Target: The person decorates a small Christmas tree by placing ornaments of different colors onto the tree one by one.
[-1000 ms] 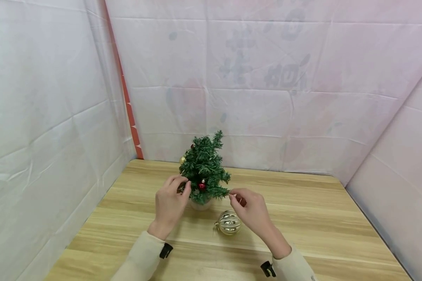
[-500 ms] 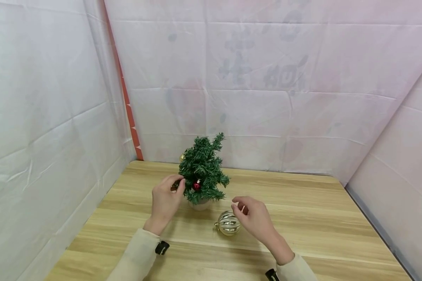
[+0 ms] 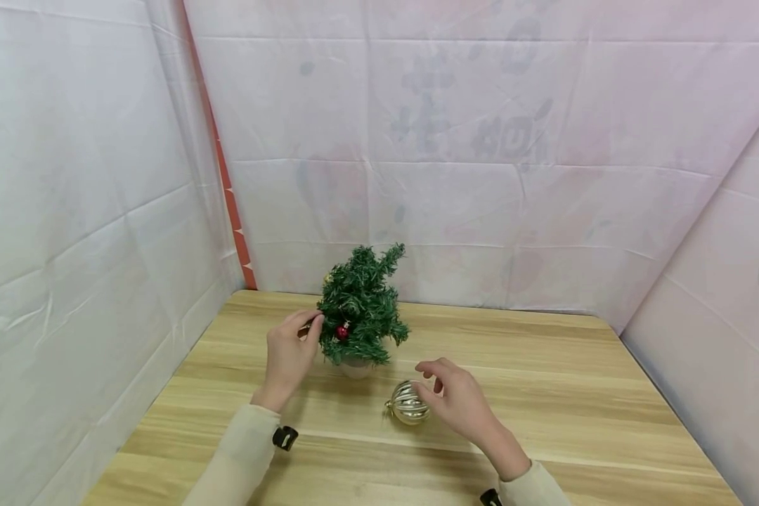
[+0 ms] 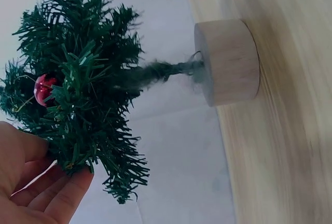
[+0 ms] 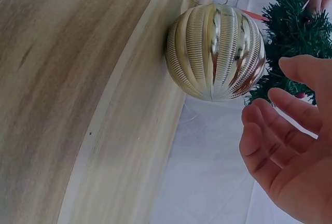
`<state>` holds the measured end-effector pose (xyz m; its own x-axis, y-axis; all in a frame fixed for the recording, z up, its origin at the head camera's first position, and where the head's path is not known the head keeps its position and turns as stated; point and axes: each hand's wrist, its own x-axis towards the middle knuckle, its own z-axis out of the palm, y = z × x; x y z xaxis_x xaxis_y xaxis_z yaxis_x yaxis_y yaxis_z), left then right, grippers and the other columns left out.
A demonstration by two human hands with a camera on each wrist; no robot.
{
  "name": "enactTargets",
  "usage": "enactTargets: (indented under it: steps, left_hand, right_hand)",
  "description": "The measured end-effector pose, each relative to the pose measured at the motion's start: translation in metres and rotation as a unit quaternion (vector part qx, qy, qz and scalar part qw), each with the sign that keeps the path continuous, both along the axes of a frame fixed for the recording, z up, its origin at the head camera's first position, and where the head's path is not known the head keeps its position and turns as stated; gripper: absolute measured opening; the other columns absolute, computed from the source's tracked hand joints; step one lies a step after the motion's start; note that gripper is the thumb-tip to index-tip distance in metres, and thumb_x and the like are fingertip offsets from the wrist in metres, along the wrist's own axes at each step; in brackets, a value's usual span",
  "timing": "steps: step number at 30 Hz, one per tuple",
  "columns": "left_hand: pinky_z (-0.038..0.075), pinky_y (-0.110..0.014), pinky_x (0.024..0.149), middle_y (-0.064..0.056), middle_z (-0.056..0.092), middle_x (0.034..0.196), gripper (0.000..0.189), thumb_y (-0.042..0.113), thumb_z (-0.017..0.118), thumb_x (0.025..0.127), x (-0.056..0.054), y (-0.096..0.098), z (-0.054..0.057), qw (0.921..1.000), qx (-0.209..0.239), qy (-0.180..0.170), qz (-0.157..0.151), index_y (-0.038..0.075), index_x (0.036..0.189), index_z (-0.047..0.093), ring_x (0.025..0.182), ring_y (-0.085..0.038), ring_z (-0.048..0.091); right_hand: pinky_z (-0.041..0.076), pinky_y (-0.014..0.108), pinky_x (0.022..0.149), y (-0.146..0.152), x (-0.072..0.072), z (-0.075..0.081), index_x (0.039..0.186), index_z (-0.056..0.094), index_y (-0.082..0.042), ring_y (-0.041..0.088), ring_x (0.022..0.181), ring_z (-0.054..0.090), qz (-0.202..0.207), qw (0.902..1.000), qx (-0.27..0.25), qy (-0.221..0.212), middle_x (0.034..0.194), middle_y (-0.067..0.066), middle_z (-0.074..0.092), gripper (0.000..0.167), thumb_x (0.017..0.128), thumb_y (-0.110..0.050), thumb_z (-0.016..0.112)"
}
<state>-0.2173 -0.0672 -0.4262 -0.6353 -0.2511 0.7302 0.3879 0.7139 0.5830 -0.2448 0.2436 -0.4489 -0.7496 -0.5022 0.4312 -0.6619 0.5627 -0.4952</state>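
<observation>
A small green Christmas tree (image 3: 365, 302) stands on a round wooden base (image 4: 228, 63), a red bauble (image 3: 341, 332) hanging at its front. With thumb and fingers my left hand (image 3: 289, 351) pinches a branch tip on the tree's left side, as the left wrist view shows closely. My right hand (image 3: 460, 398) hovers right of the tree, fingers loosely bent and holding nothing. Beside its fingertips a large ribbed gold Christmas ball (image 3: 408, 403) lies on the table; the right wrist view shows a gap between the hand and this ball.
The wooden table (image 3: 544, 393) runs back to a pale printed cloth wall (image 3: 468, 211), with more cloth at both sides. A small gold ornament (image 3: 327, 279) sits at the tree's upper left, partly hidden by branches.
My right hand has let go of the tree's right branch and moved down toward the gold ball. The tree has turned, its red bauble shifting left, while my left hand moved slightly left.
</observation>
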Motion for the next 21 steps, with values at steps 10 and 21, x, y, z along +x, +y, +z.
enactTargets:
  steps: [10,21]
  left_hand:
    - [0.065,-0.044,0.078,-0.020,0.079,0.107,0.017,0.008,0.073,0.100,-0.009,-0.011,0.003,0.9990,0.025,-0.038,-0.003,-0.002,0.112,0.079,0.089,-0.032,0.079]
    - [0.065,-0.044,0.079,-0.019,0.079,0.105,0.017,0.009,0.074,0.099,-0.014,-0.016,0.000,0.9991,0.027,-0.032,0.008,-0.002,0.112,0.079,0.089,-0.032,0.079]
  right_hand:
    - [0.048,0.022,0.066,0.001,0.002,-0.001,0.119,0.076,-0.012,0.015,0.083,0.064,0.013,0.9990,0.029,-0.031,0.110,0.006,0.075,0.032,0.091,-0.025,0.083]
    - [0.061,0.036,0.084,0.000,0.004,-0.006,0.129,0.071,-0.011,0.018,0.098,0.072,0.021,0.9975,0.054,-0.040,0.122,0.003,0.073,0.049,0.087,-0.029,0.088]
